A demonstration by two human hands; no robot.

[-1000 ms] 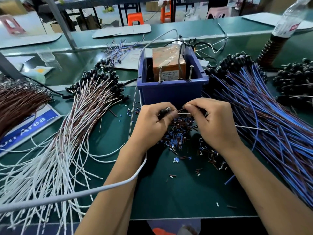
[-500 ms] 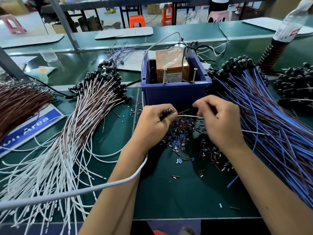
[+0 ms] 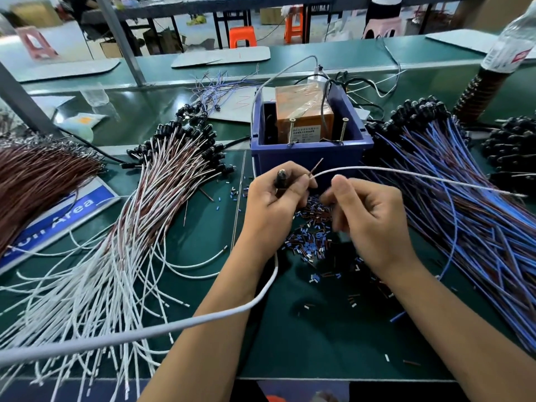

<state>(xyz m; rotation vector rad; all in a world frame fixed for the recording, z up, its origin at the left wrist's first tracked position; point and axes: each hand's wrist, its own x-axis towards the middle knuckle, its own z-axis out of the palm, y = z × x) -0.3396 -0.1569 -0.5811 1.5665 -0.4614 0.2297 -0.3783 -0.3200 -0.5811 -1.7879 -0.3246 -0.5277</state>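
Loads of wire on this green bench [image 3: 304,343], so biggest stuff first. A fat fan of blue and brown leads [image 3: 478,227] covers the right side, black plugs at the far end. On the left there's a similar spread of white and brown leads [image 3: 130,227], also with black plugs up top, and a brown bundle [image 3: 37,175] sits at the far left edge. Dead centre, just beyond the hands, is a blue bin [image 3: 307,158] with a taped orange box [image 3: 304,111] standing in it. A grey cable [image 3: 145,335] lies across the left forearm.

Now the hands. The left hand [image 3: 275,204] is closed around a black plug [image 3: 280,177], thumb and fingers wrapped on it, with the plug's tip poking up out of the fist right in front of the bin. From that grip a white wire [image 3: 420,175] shoots out to the right, in the air over the blue leads, and a short brown lead [image 3: 318,165] sticks up next to it. The right hand [image 3: 374,224] sits just beside the left with its fingers curled in, under the white wire. It's blurry, so I can't tell if it's pinching anything.

Under both hands is a heap of tiny cut sleeve bits [image 3: 310,236], blue, brown and white, scattered toward the near edge.
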